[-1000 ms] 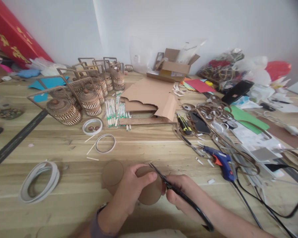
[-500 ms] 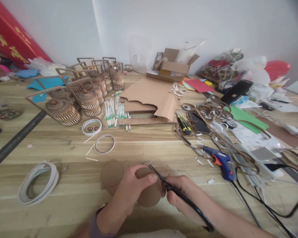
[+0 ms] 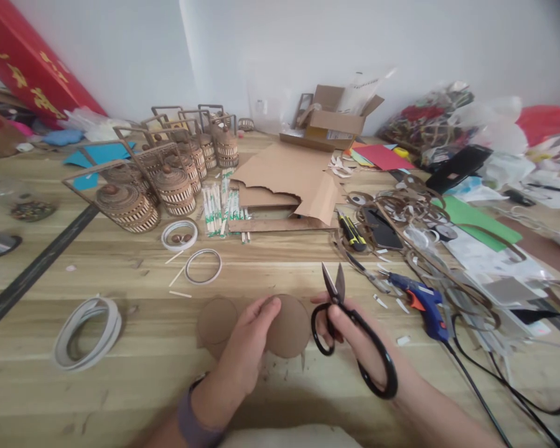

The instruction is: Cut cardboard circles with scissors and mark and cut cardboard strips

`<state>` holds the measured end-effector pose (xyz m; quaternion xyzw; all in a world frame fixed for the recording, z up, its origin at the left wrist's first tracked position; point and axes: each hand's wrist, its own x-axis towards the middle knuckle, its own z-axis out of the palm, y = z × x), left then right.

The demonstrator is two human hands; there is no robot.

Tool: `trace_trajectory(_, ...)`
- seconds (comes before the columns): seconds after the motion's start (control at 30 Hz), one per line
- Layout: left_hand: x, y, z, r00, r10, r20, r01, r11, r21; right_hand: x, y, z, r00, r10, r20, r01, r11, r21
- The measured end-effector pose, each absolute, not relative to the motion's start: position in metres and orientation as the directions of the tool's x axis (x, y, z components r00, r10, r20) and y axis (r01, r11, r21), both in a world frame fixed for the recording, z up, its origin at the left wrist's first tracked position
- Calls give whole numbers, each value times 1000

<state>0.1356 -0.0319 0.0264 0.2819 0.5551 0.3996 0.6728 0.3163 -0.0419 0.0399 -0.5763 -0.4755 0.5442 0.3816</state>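
Observation:
My left hand (image 3: 249, 339) pinches a round brown cardboard disc (image 3: 290, 326) held just above the wooden table. My right hand (image 3: 359, 339) grips black scissors (image 3: 350, 330) by the handles, blades slightly apart and pointing up and away, clear of the disc. More brown cardboard discs (image 3: 216, 322) lie on the table just left of my left hand.
A blue glue gun (image 3: 420, 302) with black cable lies right of my hands. Tape rolls (image 3: 88, 330) and white rings (image 3: 203, 267) lie to the left. Woven cardboard baskets (image 3: 168, 183), torn cardboard sheets (image 3: 289, 180), a box (image 3: 333, 121) and paper scraps crowd the back and right.
The scissors have come off the disc's edge and swung upright, blades now pointing away. My left hand still holds the disc. The view has shifted slightly.

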Motion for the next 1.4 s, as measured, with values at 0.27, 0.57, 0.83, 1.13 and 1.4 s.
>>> trace_trajectory(0.27,133,-28,22,145,894,-425,-403,445,799,299,-23,30,19,938,-347,-17,-346,-938)
trace_trajectory(0.57,102,-42,34,386,865,320,607,-500,618,293,-26,38,-119,958,-260,158,-240,-958)
trace_trajectory(0.83,33,-66,18,186,927,325,922,-279,269,342,-28,36,-118,983,140,628,183,-757)
trace_trajectory(1.13,21,-73,2,29,977,211,986,-63,153,321,-65,-14,-472,802,366,859,512,-14)
trace_trajectory(1.4,65,-55,13,-92,995,-39,919,100,380,335,-48,-22,-438,843,312,899,404,171)
